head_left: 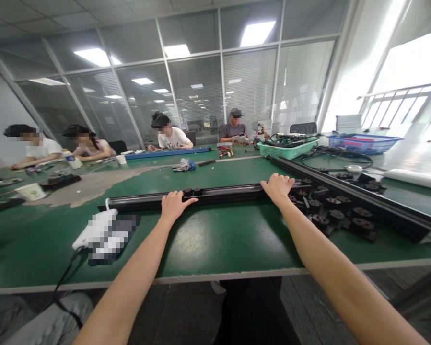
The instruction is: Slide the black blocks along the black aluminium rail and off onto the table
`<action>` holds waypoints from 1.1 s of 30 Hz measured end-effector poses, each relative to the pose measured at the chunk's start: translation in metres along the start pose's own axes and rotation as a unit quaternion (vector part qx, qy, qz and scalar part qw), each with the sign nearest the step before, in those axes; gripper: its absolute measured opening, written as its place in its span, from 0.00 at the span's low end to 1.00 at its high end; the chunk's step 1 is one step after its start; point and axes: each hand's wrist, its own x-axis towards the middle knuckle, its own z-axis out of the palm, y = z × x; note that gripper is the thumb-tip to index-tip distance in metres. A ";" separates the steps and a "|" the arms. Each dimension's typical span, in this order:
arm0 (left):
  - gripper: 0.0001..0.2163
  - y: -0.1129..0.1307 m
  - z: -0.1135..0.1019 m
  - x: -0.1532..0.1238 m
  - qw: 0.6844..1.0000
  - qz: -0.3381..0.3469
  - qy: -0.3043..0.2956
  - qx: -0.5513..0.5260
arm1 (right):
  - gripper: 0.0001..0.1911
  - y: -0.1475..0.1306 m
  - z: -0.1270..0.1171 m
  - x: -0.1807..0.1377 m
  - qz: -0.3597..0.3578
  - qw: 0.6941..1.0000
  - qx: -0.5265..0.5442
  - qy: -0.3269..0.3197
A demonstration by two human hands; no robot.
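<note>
A long black rail lies across the green table in front of me. My left hand rests on it near its middle, fingers curled over the rail, thumb pointing right. My right hand grips the rail further right, fingers wrapped over its far edge. Two small black round parts sit on the rail just beyond my left hand.
Several black socket modules lie right of my right hand, beside more long black rails. A white device with a cable lies at left. Green basket and blue tray stand far right. Several people sit at the far side.
</note>
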 end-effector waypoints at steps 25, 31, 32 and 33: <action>0.36 -0.001 0.001 -0.003 1.000 0.006 0.010 -0.003 | 0.18 0.032 -0.011 0.051 -0.108 0.973 0.020 -0.205; 0.36 -0.001 0.001 -0.002 1.000 0.001 0.002 0.002 | 0.18 0.048 0.001 0.046 -0.138 0.972 0.095 -0.165; 0.36 -0.001 0.001 -0.002 1.000 0.001 0.000 0.002 | 0.18 0.049 0.003 0.045 -0.141 0.972 0.102 -0.156; 0.37 -0.001 0.001 -0.001 1.000 0.001 0.000 0.003 | 0.18 0.051 0.004 0.045 -0.143 0.973 0.106 -0.149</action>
